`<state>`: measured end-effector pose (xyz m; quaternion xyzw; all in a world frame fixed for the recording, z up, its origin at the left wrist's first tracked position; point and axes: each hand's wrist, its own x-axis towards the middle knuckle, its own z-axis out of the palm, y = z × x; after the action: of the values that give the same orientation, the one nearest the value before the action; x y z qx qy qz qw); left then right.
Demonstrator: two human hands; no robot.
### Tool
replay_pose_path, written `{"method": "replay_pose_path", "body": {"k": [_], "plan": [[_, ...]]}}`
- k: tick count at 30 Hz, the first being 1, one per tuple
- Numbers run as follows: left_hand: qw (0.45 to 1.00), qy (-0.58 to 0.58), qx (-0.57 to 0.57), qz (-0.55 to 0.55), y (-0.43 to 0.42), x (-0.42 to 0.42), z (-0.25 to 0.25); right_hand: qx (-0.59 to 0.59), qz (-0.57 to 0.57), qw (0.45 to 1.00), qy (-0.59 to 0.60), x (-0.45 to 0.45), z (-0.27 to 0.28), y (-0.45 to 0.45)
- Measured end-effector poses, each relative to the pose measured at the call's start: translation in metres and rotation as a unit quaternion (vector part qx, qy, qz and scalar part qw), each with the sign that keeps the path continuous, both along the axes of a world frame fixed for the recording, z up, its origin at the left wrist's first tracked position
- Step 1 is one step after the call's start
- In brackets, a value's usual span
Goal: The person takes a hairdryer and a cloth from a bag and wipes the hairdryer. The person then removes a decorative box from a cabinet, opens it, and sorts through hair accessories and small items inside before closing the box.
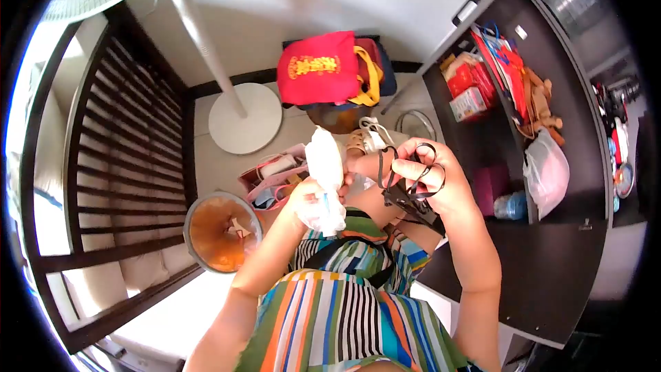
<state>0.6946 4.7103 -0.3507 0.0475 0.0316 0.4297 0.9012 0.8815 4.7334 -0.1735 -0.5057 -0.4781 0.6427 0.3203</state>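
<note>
My left hand (305,200) is closed around a white bundle (323,157) that looks wrapped in thin plastic. The bundle stands up above the fingers, and its crinkled clear end (323,219) hangs below them. In my right hand (441,171) is a looped thin black cord (384,165), pinched between thumb and fingers. A dark, flat-looking piece (407,201) hangs under that hand; what it is I cannot tell. Both hands are above my lap, apart from each other. Just beyond them, a pink bag (295,178) on the floor holds mixed small items.
A round bin (195,233) with an orange-brown inside stands at left, near a slatted dark wooden railing (131,158). A fan's white base (245,131) and a red bag (320,69) are ahead. At right, a dark cabinet (530,269) holds bags and boxes.
</note>
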Motion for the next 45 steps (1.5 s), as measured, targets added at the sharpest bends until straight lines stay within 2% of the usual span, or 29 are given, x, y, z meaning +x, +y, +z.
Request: {"method": "replay_pose_path", "body": {"k": [2, 5, 6, 7, 8, 9, 10, 12, 13, 14, 15, 16, 18, 19, 20, 22, 23, 24, 26, 28, 29, 32, 35, 36, 39, 40, 41, 43, 45], "plan": [[0.999, -0.039, 0.025, 0.029, -0.001, -0.002, 0.019, 0.004, 0.006, 1.0, -0.005, -0.012, 0.001, 0.001], [0.998, -0.06, 0.026, -0.007, 0.003, -0.006, 0.014, 0.002, 0.038, 0.999, -0.01, -0.033, 0.001, 0.002], [1.0, 0.009, -0.003, 0.005, 0.002, -0.006, -0.001, 0.009, 0.054, 0.998, -0.008, -0.043, -0.002, 0.0], [1.0, 0.011, 0.019, -0.01, 0.007, -0.007, -0.035, 0.004, 0.074, 0.996, -0.049, -0.057, 0.0, -0.004], [0.999, 0.032, 0.04, 0.001, 0.014, 0.002, -0.077, -0.011, 0.096, 0.995, -0.032, -0.072, -0.005, -0.008], [0.988, -0.102, 0.074, 0.092, 0.011, 0.017, -0.059, -0.026, 0.117, 0.993, -0.014, -0.087, -0.012, -0.013], [0.947, -0.258, 0.11, 0.158, 0.007, 0.032, -0.04, 0.002, 0.14, 0.99, 0.033, -0.102, -0.03, -0.019], [0.859, -0.329, 0.226, 0.321, -0.008, 0.032, 0.007, -0.125, 0.211, 0.966, 0.086, -0.141, -0.043, -0.029], [0.892, -0.104, 0.279, 0.34, -0.007, 0.02, -0.024, -0.044, 0.271, 0.961, 0.028, -0.16, -0.056, -0.034], [0.878, 0.126, 0.315, 0.338, -0.007, 0.011, -0.055, -0.094, 0.302, 0.947, 0.058, -0.179, -0.064, -0.042], [0.97, 0.093, 0.143, 0.174, -0.009, 0.01, -0.057, -0.129, 0.324, 0.936, 0.043, -0.194, -0.069, -0.047], [0.993, 0.036, -0.1, 0.047, -0.012, 0.009, -0.058, -0.082, 0.337, 0.938, -0.001, -0.197, -0.077, -0.051], [0.981, 0.116, 0.024, 0.154, -0.014, 0.009, -0.074, 0.035, 0.357, 0.932, -0.056, -0.191, -0.086, -0.051], [0.978, 0.132, 0.024, 0.162, -0.015, 0.012, -0.082, 0.13, 0.317, 0.938, -0.052, -0.181, -0.1, -0.053], [0.974, 0.147, 0.024, 0.171, -0.014, 0.014, -0.086, 0.143, 0.328, 0.932, -0.062, -0.166, -0.09, -0.05], [0.984, 0.134, -0.095, 0.072, -0.01, 0.001, -0.082, 0.17, 0.321, 0.929, -0.073, -0.12, -0.061, -0.048], [0.98, 0.134, -0.147, 0.012, -0.002, -0.002, -0.083, 0.171, 0.294, 0.939, -0.046, -0.092, -0.066, -0.054], [0.987, 0.07, -0.127, 0.076, 0.004, 0.003, -0.107, 0.123, 0.279, 0.95, -0.061, -0.064, -0.052, -0.058], [0.994, 0.041, -0.068, 0.081, 0.008, 0.0, -0.075, 0.07, 0.24, 0.965, -0.077, -0.009, -0.043, -0.076], [0.992, 0.03, -0.074, 0.101, 0.011, -0.001, -0.055, 0.095, 0.135, 0.973, -0.162, 0.037, -0.061, -0.104], [0.992, -0.036, -0.07, 0.103, 0.011, 0.002, -0.048, 0.087, 0.077, 0.976, -0.184, 0.053, -0.071, -0.119], [0.991, -0.06, -0.093, 0.078, 0.01, -0.007, -0.031, 0.118, 0.035, 0.927, -0.354, 0.081, -0.117, -0.161], [0.995, -0.015, -0.084, 0.049, 0.017, -0.007, -0.021, 0.217, 0.026, 0.823, -0.524, 0.08, -0.122, -0.179], [0.995, 0.001, -0.092, 0.046, 0.02, -0.002, -0.015, 0.254, 0.055, 0.788, -0.558, 0.085, -0.107, -0.175], [0.997, -0.028, -0.073, 0.005, 0.031, 0.004, -0.01, 0.126, 0.056, 0.903, -0.407, 0.114, -0.068, -0.157], [0.997, -0.025, -0.071, 0.007, 0.033, 0.01, -0.001, 0.123, -0.001, 0.909, -0.399, 0.116, -0.058, -0.149], [0.997, -0.015, -0.073, 0.007, 0.036, 0.015, 0.004, 0.218, -0.061, 0.886, -0.405, 0.116, -0.055, -0.134], [0.997, -0.001, -0.071, 0.011, 0.041, 0.023, 0.013, 0.24, -0.032, 0.856, -0.458, 0.119, -0.052, -0.099], [0.998, 0.001, -0.063, 0.009, 0.045, 0.029, 0.019, 0.18, 0.082, 0.826, -0.528, 0.115, -0.072, -0.071]]}}
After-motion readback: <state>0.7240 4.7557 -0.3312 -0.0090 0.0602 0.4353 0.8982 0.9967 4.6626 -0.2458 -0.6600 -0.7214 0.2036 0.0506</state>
